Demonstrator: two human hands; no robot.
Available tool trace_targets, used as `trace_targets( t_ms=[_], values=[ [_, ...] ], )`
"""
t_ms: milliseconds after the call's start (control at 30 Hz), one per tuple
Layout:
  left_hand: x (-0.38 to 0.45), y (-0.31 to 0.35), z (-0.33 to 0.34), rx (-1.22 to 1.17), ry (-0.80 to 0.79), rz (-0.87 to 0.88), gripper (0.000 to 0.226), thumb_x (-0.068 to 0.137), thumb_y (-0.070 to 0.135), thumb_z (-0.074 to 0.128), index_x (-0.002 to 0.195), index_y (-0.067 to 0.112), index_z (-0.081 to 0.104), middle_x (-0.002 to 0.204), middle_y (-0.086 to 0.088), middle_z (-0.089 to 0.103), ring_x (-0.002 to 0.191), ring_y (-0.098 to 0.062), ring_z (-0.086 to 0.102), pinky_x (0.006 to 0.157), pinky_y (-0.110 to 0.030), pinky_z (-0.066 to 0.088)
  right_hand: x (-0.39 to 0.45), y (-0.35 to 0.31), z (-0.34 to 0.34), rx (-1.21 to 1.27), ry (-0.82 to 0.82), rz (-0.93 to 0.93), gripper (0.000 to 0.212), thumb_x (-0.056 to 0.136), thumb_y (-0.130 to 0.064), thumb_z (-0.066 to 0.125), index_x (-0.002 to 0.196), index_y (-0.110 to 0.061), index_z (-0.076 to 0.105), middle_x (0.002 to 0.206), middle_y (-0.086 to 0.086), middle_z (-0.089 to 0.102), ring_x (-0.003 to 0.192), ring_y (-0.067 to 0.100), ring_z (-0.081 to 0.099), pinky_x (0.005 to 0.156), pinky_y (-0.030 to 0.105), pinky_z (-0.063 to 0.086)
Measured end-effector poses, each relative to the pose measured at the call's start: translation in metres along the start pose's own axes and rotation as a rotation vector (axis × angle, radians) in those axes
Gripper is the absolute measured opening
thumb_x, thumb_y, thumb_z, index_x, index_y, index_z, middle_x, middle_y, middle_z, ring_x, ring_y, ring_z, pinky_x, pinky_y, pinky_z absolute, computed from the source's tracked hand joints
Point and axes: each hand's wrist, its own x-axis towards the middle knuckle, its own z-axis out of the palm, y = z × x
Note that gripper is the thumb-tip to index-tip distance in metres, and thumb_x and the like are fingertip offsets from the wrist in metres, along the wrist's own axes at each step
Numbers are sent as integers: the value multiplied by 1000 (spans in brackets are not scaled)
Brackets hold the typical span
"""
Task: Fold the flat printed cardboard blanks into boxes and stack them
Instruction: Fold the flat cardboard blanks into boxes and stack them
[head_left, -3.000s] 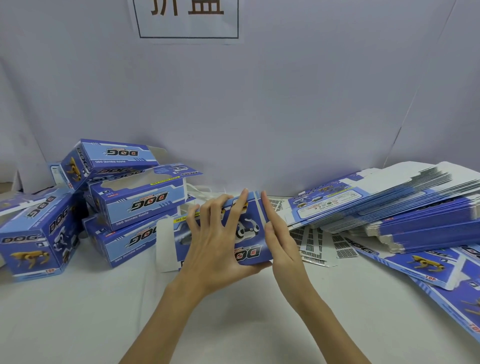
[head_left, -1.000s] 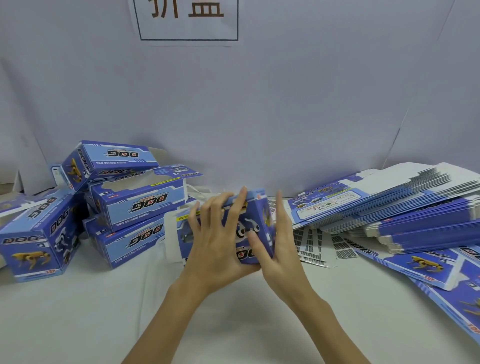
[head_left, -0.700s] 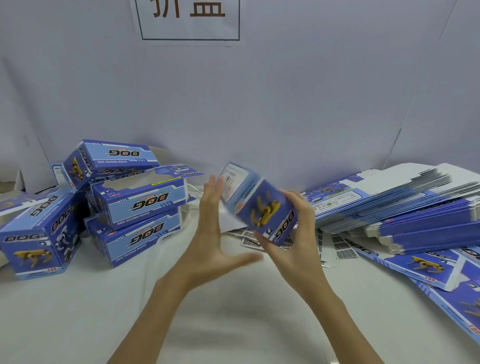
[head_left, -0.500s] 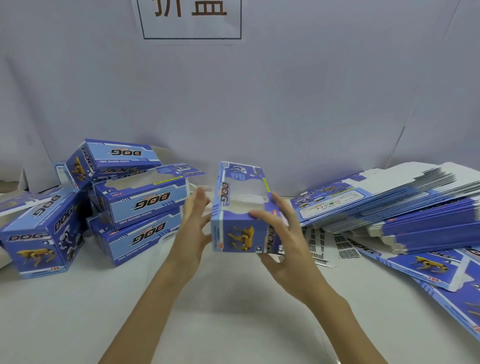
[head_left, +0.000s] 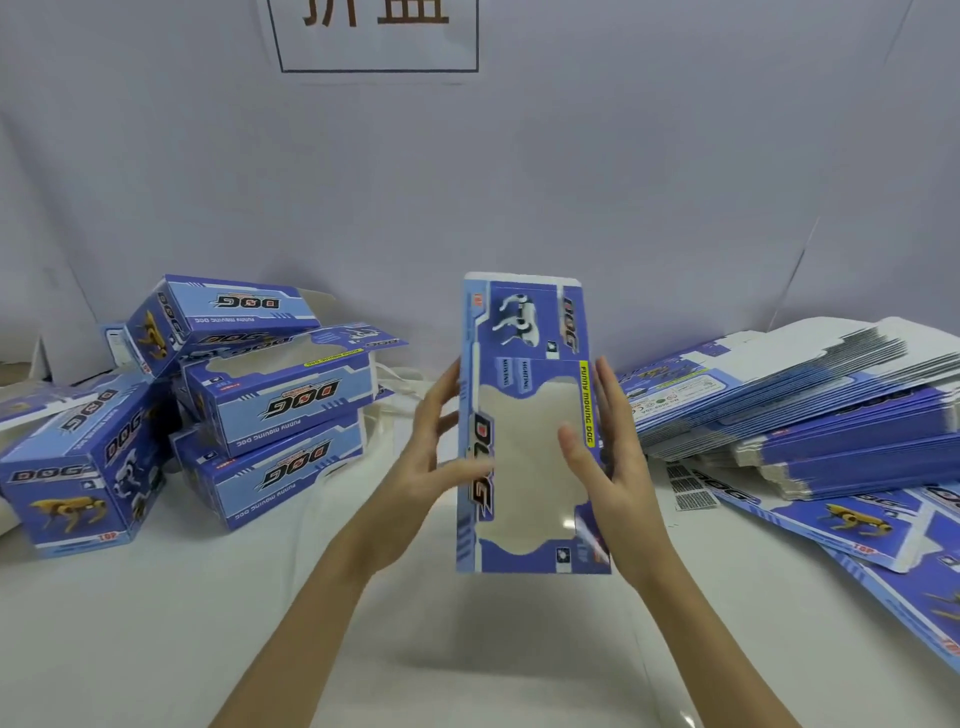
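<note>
At the centre of the frame a blue printed box (head_left: 524, 431) stands on end above the white table (head_left: 156, 623), its clear window facing the camera, a white dog and "DOG" lettering printed on it. The left hand (head_left: 431, 457) and right hand (head_left: 613, 462) flank its long sides, fingers straight and slightly spread, thumbs on the front. Further back, folded boxes (head_left: 280, 395) pile at left; flat blanks (head_left: 831, 405) stack at right

Held box (head_left: 524, 426): blue, printed with white dog, black "DOG" lettering, yellow strip. Stacked boxes (head_left: 270, 415): same blue print, yellow dog seen. Flat blanks (head_left: 831, 415): blue/white. Desk (head_left: 156, 623): white.
</note>
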Motion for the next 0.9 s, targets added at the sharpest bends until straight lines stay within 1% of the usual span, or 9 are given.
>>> trace_targets(
  t_ms=[67,100,167,267,400,467,567,700,900],
  values=[
    [-1,6,7,73,196,-1,87,72,72,77,143,74,26,155,20,43,141,-11,47,95,-43,61,-1,0,-1,-58,1,-46,67,100,-28,66,160,-39,36,152,-25,52,141,-1,49,82,23,61],
    [-1,8,10,69,261,-8,82,70,76,76,138,77,29,152,20,45,140,-13,49,92,-43,62,-2,0,1,-87,-6,-55,65,101,-28,65,158,-40,37,153,-23,51,142,-1,47,80,23,62],
    [-2,7,11,2,300,20,71,77,66,74,134,76,34,147,18,52,138,-20,55,89,-46,63,-4,2,6,-137,-25,-73,63,100,-30,63,156,-42,38,156,-18,46,143,1,46,79,27,63],
    [-6,7,10,-122,253,122,64,91,47,71,141,66,37,142,17,58,131,-22,62,84,-40,63,-6,4,15,-199,-47,-107,69,100,-31,63,160,-40,31,163,-17,35,151,8,39,87,33,64],
    [-8,12,15,-178,221,138,64,90,50,74,142,62,39,139,15,60,126,-20,65,81,-36,63,-5,2,15,-133,-69,-121,71,100,-24,65,161,-32,30,172,-20,19,150,10,44,95,36,62],
    [-9,13,19,-182,196,148,62,94,42,71,143,61,39,140,16,60,127,-19,65,82,-35,63,-4,2,13,-61,-57,-85,69,99,-26,68,158,-30,32,169,-11,33,147,19,49,99,46,60],
    [-9,13,24,-186,180,156,62,95,39,69,145,60,39,144,13,56,132,-21,61,85,-35,62,-6,0,17,71,-41,-6,71,98,-28,69,160,-34,33,151,-8,56,137,24,60,89,37,63],
    [-10,13,26,-190,179,101,63,94,41,68,144,64,38,143,14,58,131,-21,62,83,-33,62,-6,0,22,70,8,49,66,95,-28,70,154,-36,40,144,-7,62,129,21,66,82,35,64],
    [-10,7,27,-128,145,32,52,89,41,69,134,57,49,133,9,66,121,-23,68,85,-32,61,-9,3,21,-18,83,81,36,95,-30,71,123,-23,50,121,-10,73,114,15,74,74,23,62]
  ],
)
